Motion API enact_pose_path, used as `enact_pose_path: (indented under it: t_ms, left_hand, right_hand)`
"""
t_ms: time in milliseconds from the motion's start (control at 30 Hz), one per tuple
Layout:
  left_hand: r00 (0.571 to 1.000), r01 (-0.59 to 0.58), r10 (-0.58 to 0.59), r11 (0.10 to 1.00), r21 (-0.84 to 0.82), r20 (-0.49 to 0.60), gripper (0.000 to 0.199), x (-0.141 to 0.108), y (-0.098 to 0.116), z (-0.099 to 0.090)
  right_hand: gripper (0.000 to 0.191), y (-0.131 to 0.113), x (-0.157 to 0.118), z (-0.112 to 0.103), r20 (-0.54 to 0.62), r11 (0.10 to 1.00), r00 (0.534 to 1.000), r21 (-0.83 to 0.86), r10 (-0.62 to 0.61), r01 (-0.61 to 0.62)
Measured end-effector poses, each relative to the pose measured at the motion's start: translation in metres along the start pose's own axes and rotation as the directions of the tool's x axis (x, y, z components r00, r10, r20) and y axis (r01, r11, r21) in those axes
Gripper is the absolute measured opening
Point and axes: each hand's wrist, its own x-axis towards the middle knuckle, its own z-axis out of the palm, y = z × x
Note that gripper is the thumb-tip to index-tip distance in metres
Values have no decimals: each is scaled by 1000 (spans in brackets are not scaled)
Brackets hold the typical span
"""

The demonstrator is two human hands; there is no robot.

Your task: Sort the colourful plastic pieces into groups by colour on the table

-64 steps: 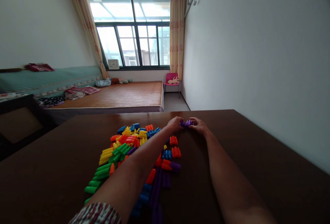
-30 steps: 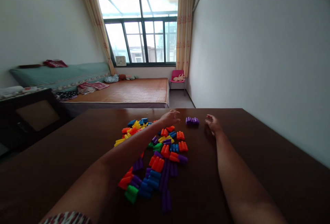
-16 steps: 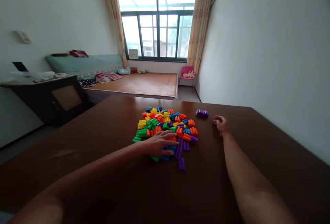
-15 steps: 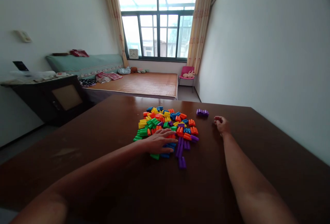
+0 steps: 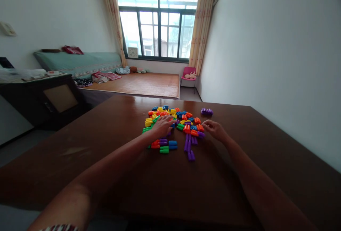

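Many small plastic pieces in green, yellow, orange, blue and purple lie in a pile on the dark brown table [image 5: 119, 174]. My left hand [image 5: 163, 126] rests over the pile's middle with its fingers spread, covering some pieces. At the pile's right edge, beside an orange piece [image 5: 199, 128], is my right hand [image 5: 213, 128]; its fingers are curled together, and whether anything sits between them is too small to tell. Purple pieces [image 5: 188, 143] stretch toward me below the pile. A separate joined purple row [image 5: 207, 111] lies beyond my right hand.
Past the table's far edge stands a bed [image 5: 144, 84] with a brown mat. A pink chair [image 5: 189, 73] holding a soft toy is near the window. On the left is a dark cabinet [image 5: 34, 98] with things on top.
My left hand has moved up and away over the pile, uncovering blue, orange and purple pieces nearer me. My right hand has moved left to the pile's edge. The view has shifted slightly.
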Motion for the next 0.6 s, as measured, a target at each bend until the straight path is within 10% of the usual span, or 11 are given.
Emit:
enact_pose_path:
  t_ms: [167, 600]
  left_hand:
    - [917, -308, 356, 919, -248, 181, 33, -2, 54, 6]
    - [902, -271, 351, 913, -303, 250, 26, -19, 53, 6]
  right_hand:
    - [25, -13, -9, 14, 140, 992, 989, -108, -55, 71]
    - [29, -3, -21, 26, -78, 987, 996, -157, -44, 32]
